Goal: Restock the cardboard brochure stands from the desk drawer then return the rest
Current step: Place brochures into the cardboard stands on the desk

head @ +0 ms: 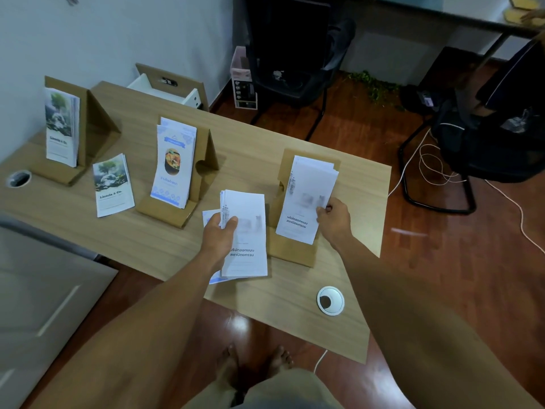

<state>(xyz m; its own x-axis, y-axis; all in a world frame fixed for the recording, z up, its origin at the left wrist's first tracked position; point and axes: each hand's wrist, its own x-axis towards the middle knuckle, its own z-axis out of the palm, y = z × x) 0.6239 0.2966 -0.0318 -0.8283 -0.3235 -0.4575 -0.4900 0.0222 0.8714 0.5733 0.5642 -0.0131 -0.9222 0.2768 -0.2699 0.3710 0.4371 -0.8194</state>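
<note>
Three cardboard brochure stands stand on the wooden desk (250, 160). The left stand (88, 134) holds tree-cover brochures, the middle stand (203, 166) blue food brochures, the right stand (287, 246) white brochures (306, 187). My right hand (331, 218) pinches the right edge of the white brochures in the right stand. My left hand (219, 231) grips a stack of white brochures (244, 240) lying on the desk, with a blue-edged brochure partly hidden beneath. A loose stack of tree-cover brochures (113, 185) lies flat between the left and middle stands.
The desk drawer (165, 87) stands open at the desk's far end. Cable grommets (330, 300) sit near the front edge and at the left (18, 178). Black chairs (295, 54) and white cables (427, 166) occupy the floor to the right. My bare feet show below.
</note>
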